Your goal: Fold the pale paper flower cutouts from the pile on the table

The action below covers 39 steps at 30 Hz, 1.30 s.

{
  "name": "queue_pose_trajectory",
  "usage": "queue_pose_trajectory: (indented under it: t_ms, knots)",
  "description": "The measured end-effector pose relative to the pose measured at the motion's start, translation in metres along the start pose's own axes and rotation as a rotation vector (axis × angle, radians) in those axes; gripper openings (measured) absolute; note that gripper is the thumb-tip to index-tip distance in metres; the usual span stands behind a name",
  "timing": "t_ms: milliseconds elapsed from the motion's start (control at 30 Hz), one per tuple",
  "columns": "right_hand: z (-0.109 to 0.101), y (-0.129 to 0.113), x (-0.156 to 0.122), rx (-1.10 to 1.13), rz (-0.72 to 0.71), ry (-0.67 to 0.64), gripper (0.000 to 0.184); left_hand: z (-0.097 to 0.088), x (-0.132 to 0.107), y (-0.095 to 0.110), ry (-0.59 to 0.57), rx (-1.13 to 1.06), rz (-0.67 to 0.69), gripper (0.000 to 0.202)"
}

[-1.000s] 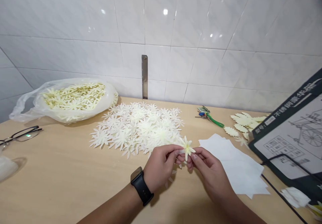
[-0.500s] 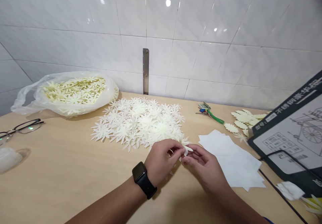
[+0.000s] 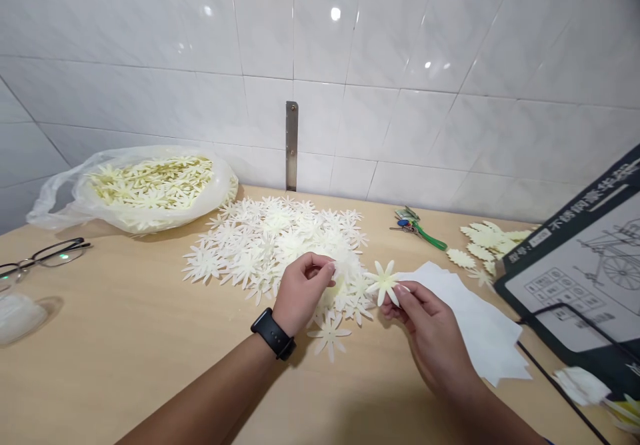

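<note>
My right hand [image 3: 425, 322] pinches a pale yellow flower-shaped cutout [image 3: 384, 282] by its lower petals, held up off the table with its face toward me. My left hand [image 3: 305, 292], with a black watch on the wrist, is at the front of a heap of white flower-shaped cutouts [image 3: 280, 232]. Its thumb and forefinger are closed on a thin, whitish, see-through piece [image 3: 343, 268], blurred against the heap. A single white flower-shaped cutout [image 3: 329, 333] lies flat on the table between my hands.
A clear plastic bag [image 3: 120, 218] full of yellowish flower cutouts stands at the back left, near eyeglasses [image 3: 60, 253]. White sheets [image 3: 465, 312] lie right of my right hand. Keys with a green strap [image 3: 427, 237], yellowish cutouts [image 3: 487, 238] and a dark printed box [image 3: 575, 285] are farther right.
My hands were together on one flower; now they are apart. The left has moved up and left with a thin whitish piece, while the right keeps the yellow flower cutout.
</note>
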State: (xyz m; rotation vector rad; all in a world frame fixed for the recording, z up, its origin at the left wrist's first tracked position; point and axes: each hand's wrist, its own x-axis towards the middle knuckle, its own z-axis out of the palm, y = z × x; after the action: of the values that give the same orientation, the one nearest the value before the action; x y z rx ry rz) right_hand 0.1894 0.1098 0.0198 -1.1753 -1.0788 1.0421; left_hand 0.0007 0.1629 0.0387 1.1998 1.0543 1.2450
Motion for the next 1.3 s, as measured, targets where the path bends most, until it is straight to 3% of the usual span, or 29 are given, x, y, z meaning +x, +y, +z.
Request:
queue_pose_trajectory:
  t_ms: [133, 200, 333, 400, 500, 567, 733, 833, 1067, 1300]
  knots:
    - [0.001, 0.002, 0.002, 0.012, 0.034, 0.007, 0.026, -0.006, 0.008, -0.002, 0.026, -0.092, -0.118, 0.019]
    - [0.002, 0.003, 0.002, -0.009, 0.056, 0.013, 0.027, -0.01, 0.01, -0.001, 0.07, 0.019, -0.109, 0.019]
    - [0.003, 0.005, 0.0, -0.063, 0.072, 0.04, 0.028, -0.01, 0.003, 0.005, 0.25, 0.495, 0.25, 0.01]
    - [0.004, 0.006, -0.001, -0.092, 0.064, 0.044, 0.029, -0.004, -0.006, 0.006, 0.168, 0.554, 0.372, 0.004]
    - [0.007, 0.005, -0.004, -0.143, 0.039, 0.016, 0.028, 0.011, -0.021, 0.005, -0.076, 0.416, 0.294, 0.014]
    - [0.008, 0.003, -0.005, -0.18, 0.011, -0.023, 0.027, 0.019, -0.028, 0.003, -0.145, 0.323, 0.221, 0.014]
    - [0.01, 0.002, -0.006, -0.244, -0.029, -0.047, 0.026, 0.025, -0.028, 0.002, -0.15, 0.152, -0.006, 0.008]
    - [0.01, 0.003, -0.008, -0.263, -0.033, -0.066, 0.026, 0.023, -0.024, 0.004, -0.156, 0.107, -0.076, 0.009]
    - [0.014, 0.001, -0.01, -0.193, -0.026, -0.116, 0.031, 0.02, -0.021, 0.005, -0.196, 0.077, -0.066, 0.013]
    - [0.013, -0.001, -0.01, -0.232, -0.035, -0.02, 0.022, 0.022, -0.028, 0.001, -0.239, 0.175, 0.061, 0.019]
